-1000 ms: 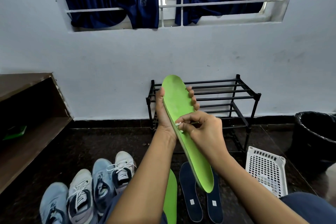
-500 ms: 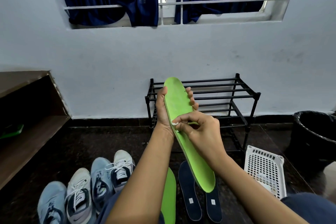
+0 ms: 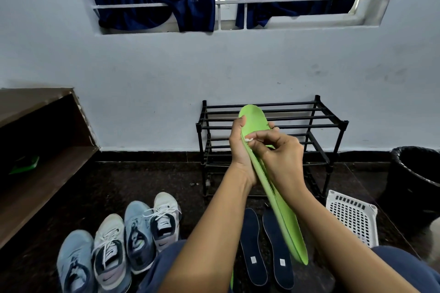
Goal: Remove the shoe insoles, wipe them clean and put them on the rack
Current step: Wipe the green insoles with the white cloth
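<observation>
The black rack [image 3: 309,125] stands against the wall, centre right of the frame. Four shoes [image 3: 140,233] line the floor at lower left, and a white basket [image 3: 352,216] sits at lower right. In front of the rack I hold the green insole [image 3: 287,223] up, toe at the top, heel slanting down to the lower right. Two dark insoles [image 3: 252,245] lie on the floor beneath it. My left hand [image 3: 240,152] grips the green insole from behind near the toe, thumb on its left edge. My right hand [image 3: 283,152] pinches a small white wipe [image 3: 248,140] against the insole's face.
</observation>
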Tool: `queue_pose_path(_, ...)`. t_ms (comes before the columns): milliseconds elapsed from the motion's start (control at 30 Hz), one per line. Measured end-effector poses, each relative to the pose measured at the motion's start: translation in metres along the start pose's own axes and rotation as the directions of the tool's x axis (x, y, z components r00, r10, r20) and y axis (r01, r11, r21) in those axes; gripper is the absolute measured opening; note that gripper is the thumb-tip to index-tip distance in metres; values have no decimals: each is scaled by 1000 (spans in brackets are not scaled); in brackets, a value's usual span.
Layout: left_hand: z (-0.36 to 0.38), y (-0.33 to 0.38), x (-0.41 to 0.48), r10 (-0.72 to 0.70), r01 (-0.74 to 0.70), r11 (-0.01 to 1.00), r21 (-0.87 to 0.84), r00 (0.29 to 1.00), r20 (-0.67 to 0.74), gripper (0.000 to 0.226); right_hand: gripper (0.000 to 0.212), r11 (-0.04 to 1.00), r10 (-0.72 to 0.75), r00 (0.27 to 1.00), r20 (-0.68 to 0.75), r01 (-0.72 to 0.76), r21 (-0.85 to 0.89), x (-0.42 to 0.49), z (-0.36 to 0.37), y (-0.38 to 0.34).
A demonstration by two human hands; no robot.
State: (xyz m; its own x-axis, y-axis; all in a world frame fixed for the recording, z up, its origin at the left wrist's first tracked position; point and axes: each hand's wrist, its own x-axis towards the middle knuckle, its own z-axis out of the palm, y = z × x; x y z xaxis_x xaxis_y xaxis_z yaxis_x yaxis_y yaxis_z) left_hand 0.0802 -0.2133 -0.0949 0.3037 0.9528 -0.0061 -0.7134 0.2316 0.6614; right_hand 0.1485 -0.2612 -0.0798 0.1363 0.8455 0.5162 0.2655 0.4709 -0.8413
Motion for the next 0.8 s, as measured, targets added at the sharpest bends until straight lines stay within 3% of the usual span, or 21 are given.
queue_pose_path(133,-8,10,2,91,-91,996,-7,996,0,52,26,1000,-12,999,45,13,-26,-3,5,0)
queue_pose_path(267,-24,31,7,97,-89,992,-86,992,87,74,23,996,-52,986,158,63,-66,-12,6,2)
queue_pose_path(400,-37,44,9,171,-162,983,-87,978,117,64,21,994,-63,968,245,83,-74,-26,7,3)
queue_pose_path(533,-35,42,7,142,-127,987,-96,975,172,62,18,997,-65,979,193,74,-38,-31,8,7)
queue_pose_path(667,-25,28,8,45,-26,995,-93,977,210,74,16,995,-90,991,100,94,-28,-26,7,4)
queue_pose_path(800,-12,8,7,39,-24,993,-118,991,128,73,21,998,-51,998,32,52,-41,-11,2,3)
